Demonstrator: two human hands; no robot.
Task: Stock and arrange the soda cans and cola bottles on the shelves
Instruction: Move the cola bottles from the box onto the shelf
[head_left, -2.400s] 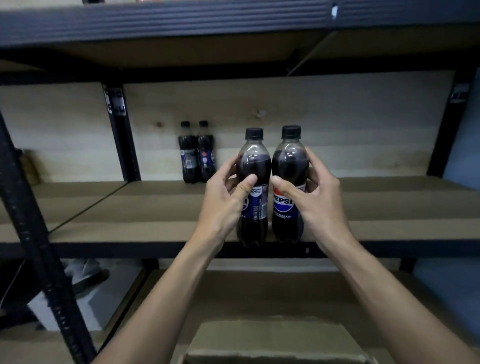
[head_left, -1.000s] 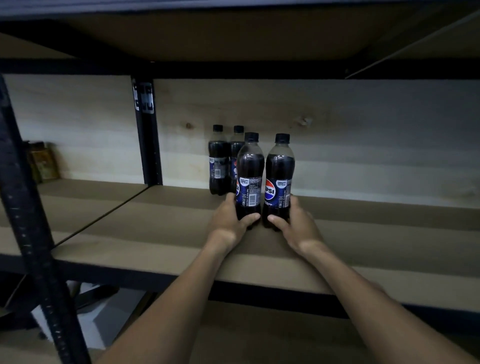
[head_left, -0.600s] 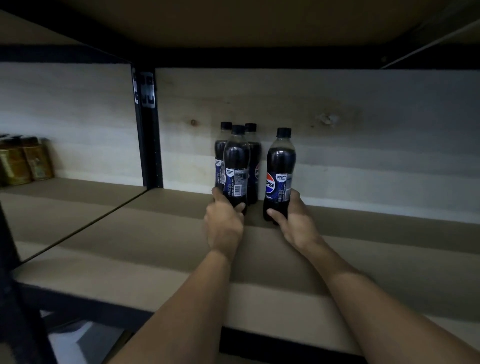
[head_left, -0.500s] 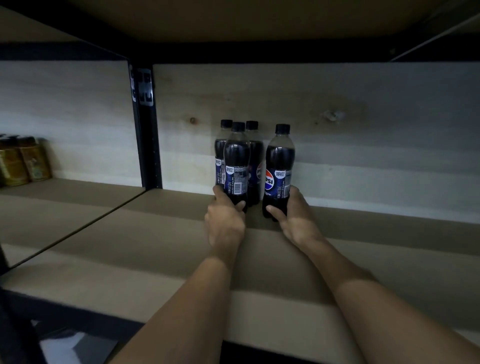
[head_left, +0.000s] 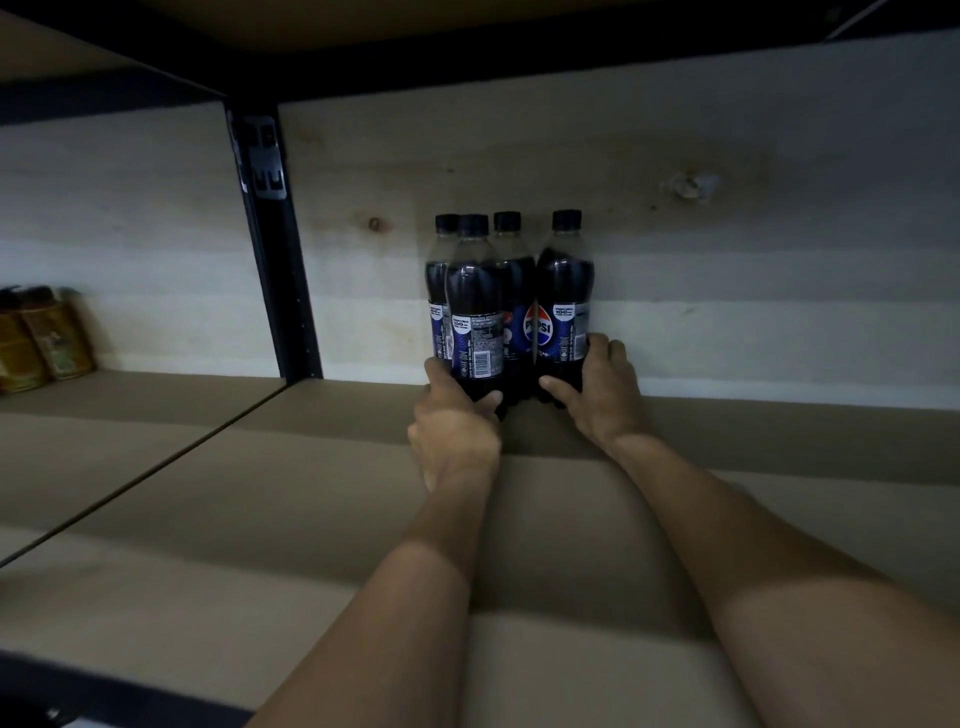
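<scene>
Cola bottles (head_left: 563, 280) in both hands (head_left: 454, 436)

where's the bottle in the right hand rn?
Head view, centre: bottle gripped by the right hand, rightmost of the four, on the shelf near the back panel.

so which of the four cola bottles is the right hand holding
The rightmost bottle, with the Pepsi logo facing out; the right hand grips its base. The left hand holds the front-left bottle.
</scene>
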